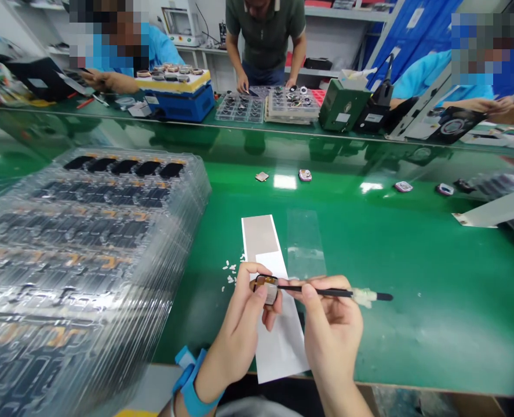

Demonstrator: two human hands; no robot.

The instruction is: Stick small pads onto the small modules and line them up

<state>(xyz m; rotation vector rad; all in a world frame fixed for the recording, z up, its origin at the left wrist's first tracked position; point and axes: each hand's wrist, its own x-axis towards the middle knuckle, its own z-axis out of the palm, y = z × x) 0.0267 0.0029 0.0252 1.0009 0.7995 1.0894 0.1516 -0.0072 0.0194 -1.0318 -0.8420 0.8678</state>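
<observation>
My left hand (245, 321) is closed on a small smartwatch screen module (267, 289), a rounded square with a black rim, a silvery face and an orange-brown flex part. In my right hand (332, 324) is a slim black hand tool (335, 292) with pale tape wrapped near its rear end. The tool's tip reaches the right edge of the module; whether it presses there I cannot tell. Beneath both hands lies a white backing sheet (278, 341) with a grey-beige area at its far end. Small white scraps (229, 267) are scattered left of the sheet.
Tall stacked clear trays (87, 231) of screen parts fill the left. A clear plastic film (305, 243) lies right of the sheet. Small watch parts (305, 175) sit farther back on the green table (413, 249). Several people work across the bench, beside a blue box (178, 104).
</observation>
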